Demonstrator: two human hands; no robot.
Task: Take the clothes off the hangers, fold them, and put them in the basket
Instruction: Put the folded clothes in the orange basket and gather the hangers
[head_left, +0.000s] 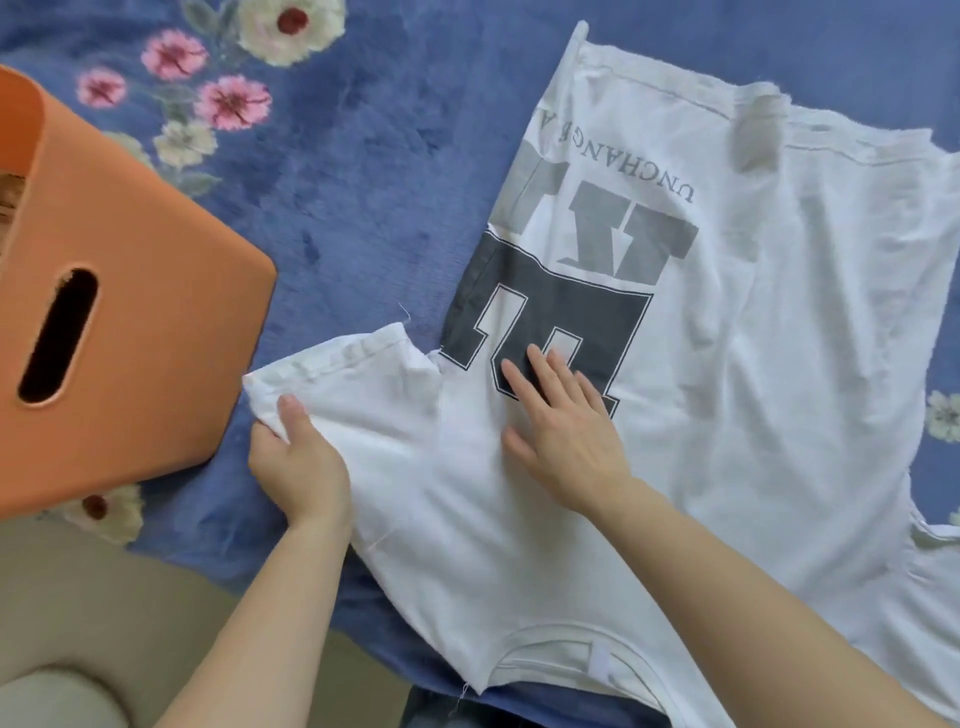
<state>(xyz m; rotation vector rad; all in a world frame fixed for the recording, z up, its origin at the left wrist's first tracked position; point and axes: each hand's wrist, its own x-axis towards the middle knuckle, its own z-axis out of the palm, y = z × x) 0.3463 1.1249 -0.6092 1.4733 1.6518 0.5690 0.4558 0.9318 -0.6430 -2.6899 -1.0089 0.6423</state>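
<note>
While I scan from the left edge of the scene, I first meet the orange basket (130, 332), standing on the blue flowered blanket (337, 171) with its oval handle slot facing me; a sliver of something pale shows inside it at the far left, too little for me to tell what it is. Just to the right of the basket, near me, my left hand (296, 457) is closed on the cuff end of the sleeve (358, 384), thumb on top and fingers tucked under the fabric, so it is grasping that sleeve. That sleeve belongs to the white T-shirt (753, 364), which lies spread flat on the blanket with its collar (576, 660) nearest me and its hem at the far side. Farther right, my right hand (566, 421) rests open and flat on the shirt, fingers stretched out and pressing on the dark printed block (550, 312), gripping nothing. Beyond that hand, grey block figures and a line of small lettering appear upside down from my view. The shirt's right side runs out of the picture, and a pale flower of the blanket peeks past its right edge.
</note>
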